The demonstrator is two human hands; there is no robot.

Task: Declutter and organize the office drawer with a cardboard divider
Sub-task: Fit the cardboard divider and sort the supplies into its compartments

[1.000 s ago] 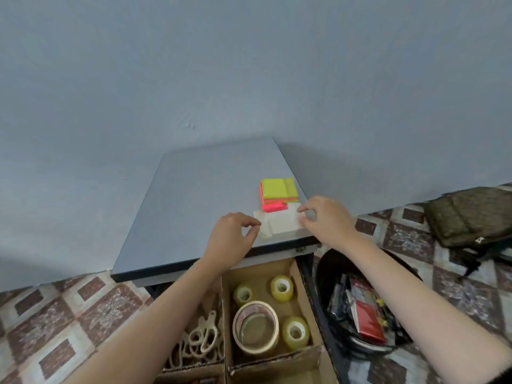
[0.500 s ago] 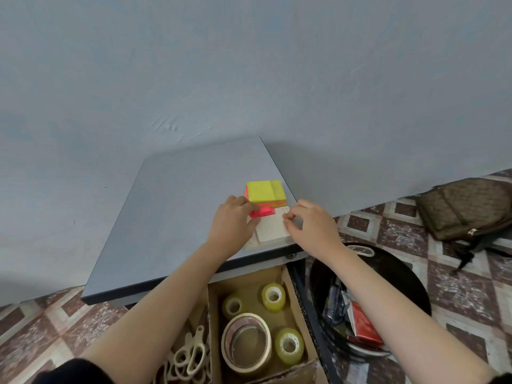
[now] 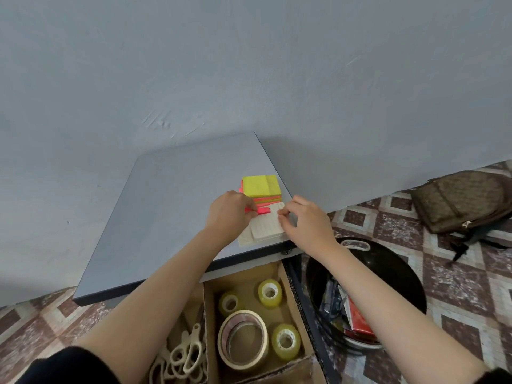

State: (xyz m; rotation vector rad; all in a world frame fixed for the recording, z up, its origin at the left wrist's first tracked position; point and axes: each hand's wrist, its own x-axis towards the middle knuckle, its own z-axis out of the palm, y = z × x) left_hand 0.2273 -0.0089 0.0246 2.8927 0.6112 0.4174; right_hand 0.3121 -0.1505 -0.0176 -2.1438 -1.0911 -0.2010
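At the counter's (image 3: 171, 206) near right corner, the left hand (image 3: 230, 212) pinches a small pink sticky pad (image 3: 263, 210) between its fingers. Beside it, the right hand (image 3: 304, 220) curls its fingers onto a white lined notepad (image 3: 267, 227), above the open drawer (image 3: 249, 284).

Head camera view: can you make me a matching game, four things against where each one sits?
1 yellow sticky notes
2 scissors
3 big tape roll
4 brown bag

A on the tiled floor
B right of the cardboard divider
C on the desk top
D left of the cardboard divider

Pairs: 1-C, 2-D, 3-B, 4-A
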